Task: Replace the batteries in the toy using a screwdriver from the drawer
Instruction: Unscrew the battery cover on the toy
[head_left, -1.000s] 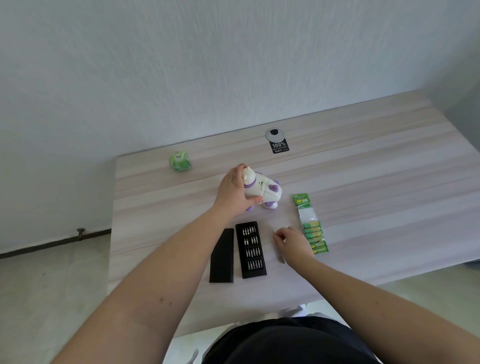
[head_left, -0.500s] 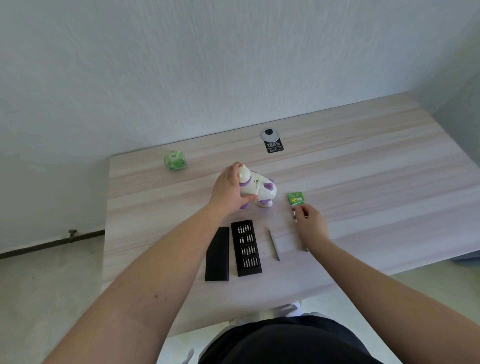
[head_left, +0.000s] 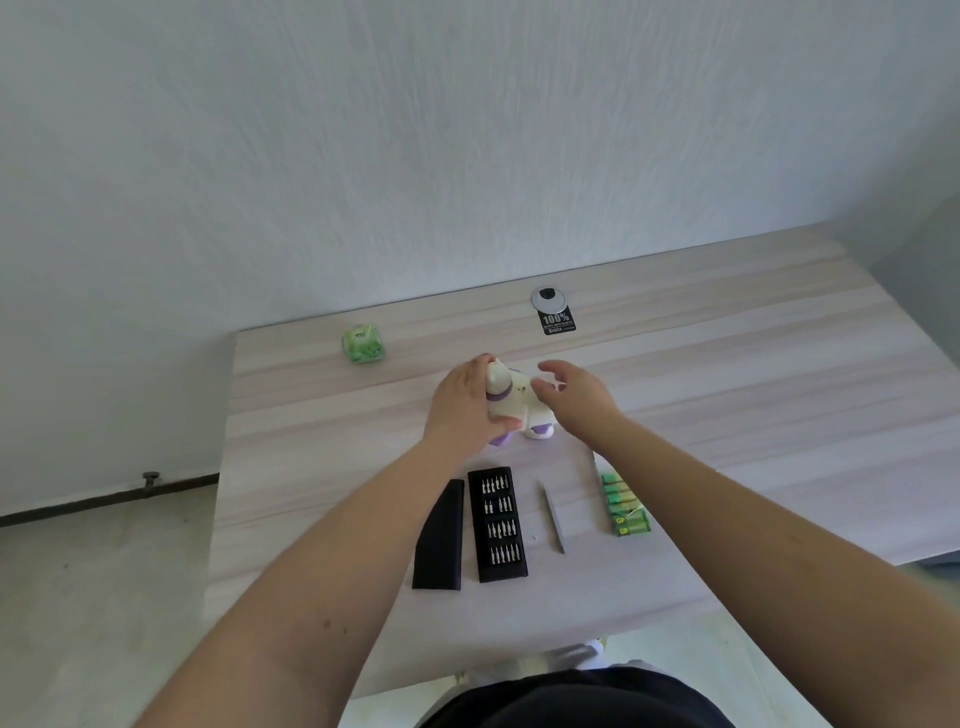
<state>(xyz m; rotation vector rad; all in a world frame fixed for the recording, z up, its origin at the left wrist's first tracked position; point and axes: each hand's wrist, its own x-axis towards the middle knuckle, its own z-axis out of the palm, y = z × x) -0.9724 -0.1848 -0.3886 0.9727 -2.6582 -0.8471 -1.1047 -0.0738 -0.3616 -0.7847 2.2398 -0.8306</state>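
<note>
1. Right hand (head_left: 574, 397) has left the battery pack (head_left: 625, 506) and reaches for the toy (head_left: 511, 402); grip wide, empty.
2. Left hand (head_left: 465, 410) holds toy on surface (head_left: 727, 395).
3. Screwdriver (head_left: 554, 517) lies untouched; likely repositioning the toy first.

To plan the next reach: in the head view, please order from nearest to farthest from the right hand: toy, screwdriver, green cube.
1. White and purple plastic toy, beside the right hand.
2. Thin grey metal screwdriver, nearer the person.
3. Small green cube, far left.
</note>
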